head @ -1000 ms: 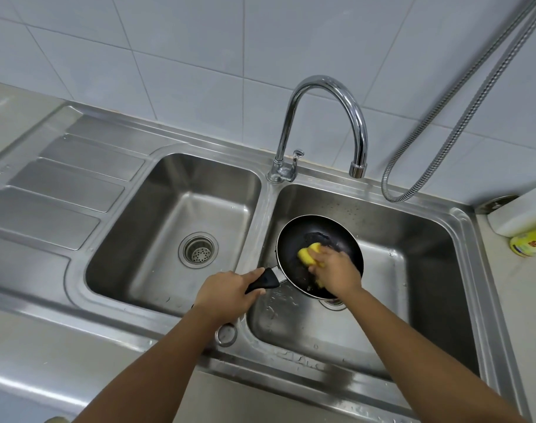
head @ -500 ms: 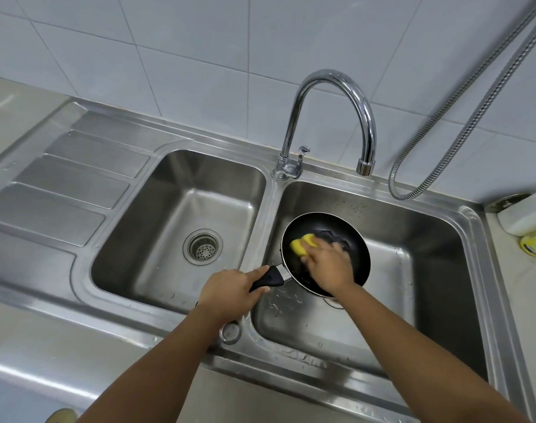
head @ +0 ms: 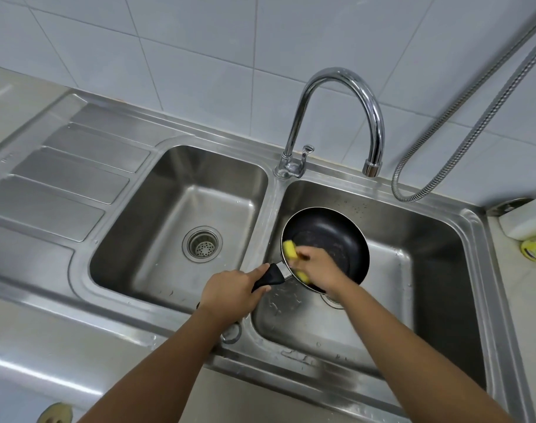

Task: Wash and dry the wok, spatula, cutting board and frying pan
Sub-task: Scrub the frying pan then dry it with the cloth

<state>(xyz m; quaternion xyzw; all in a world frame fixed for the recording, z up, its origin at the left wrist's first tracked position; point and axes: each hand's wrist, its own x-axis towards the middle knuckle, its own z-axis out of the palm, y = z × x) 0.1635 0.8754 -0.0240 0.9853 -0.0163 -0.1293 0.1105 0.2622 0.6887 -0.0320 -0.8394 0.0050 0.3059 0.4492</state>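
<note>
Sink [head: 474,227] w/ two basins is seen; no water is seen at tap [head: 373,126]. Frying pan [head: 337,236] is held over the right basin, above its drain. Pan handle [head: 269,277] is wrapped by left grip [head: 230,291], fingers curled round it. Yellow sponge [head: 289,249] is clutched by right grip [head: 320,267] and is now pressed at the handle-side rim, shifted from pan centre vs 1 s ago. Scrubbing is judged mid-way; rinse & drying not yet done.
</note>
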